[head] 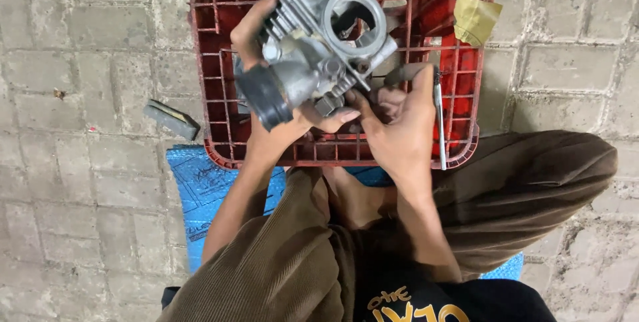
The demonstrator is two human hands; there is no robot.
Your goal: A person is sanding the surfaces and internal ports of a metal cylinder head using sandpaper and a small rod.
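Grip (266, 89) on carburetor (319, 42), seemingly bore-up

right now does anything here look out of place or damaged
Nothing looks damaged or spilled. Both hands, left and right, hold the metal carburetor over an upturned red crate. A crumpled yellow scrap sits on the crate's corner, and a small dark block lies loose on the paving.
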